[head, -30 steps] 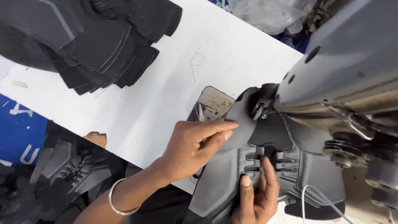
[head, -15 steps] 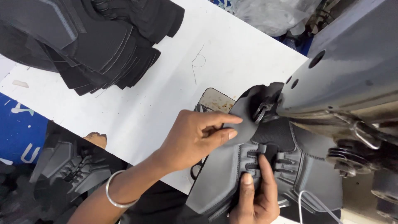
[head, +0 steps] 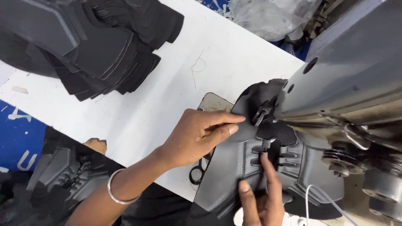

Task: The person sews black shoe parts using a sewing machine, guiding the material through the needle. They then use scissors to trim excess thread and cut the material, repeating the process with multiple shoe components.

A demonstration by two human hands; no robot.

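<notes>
Here the left hand [head: 197, 138] lay flat on a grey shoe upper [head: 234, 167], its fingers [head: 226, 121] stretched out together and pressed down on the material rather than closed around it. The fingertips reached the dark tongue-shaped flap [head: 255, 100] of the upper, just beside the presser foot [head: 261, 114] of the sewing machine [head: 351, 75]. A silver bangle [head: 115, 190] circled the wrist behind that hand.

Below the left hand's fingertips, the right hand [head: 261, 201] came up from the near edge, forefinger extended and pushed down on the central strip of the upper between its rows of dark lace slots; the thumb rested on the grey panel just beside it. Whether the other fingers were curled under the piece I could not tell. So neither hand pinched anything: both held the upper down by pressure, spread on the left, pointing on the right.

The upper itself sat under the machine's arm, touching the presser foot, with its lower edge hanging toward the person. Just under the left palm, the loops of small black scissors [head: 197, 173] showed on the white table [head: 167, 92]. Well away from both hands, beyond the left wrist, a stack of dark cut pieces [head: 96, 46] rested on the table's far side. A thin white cord [head: 318, 196] curved just to the outside of the right hand.
</notes>
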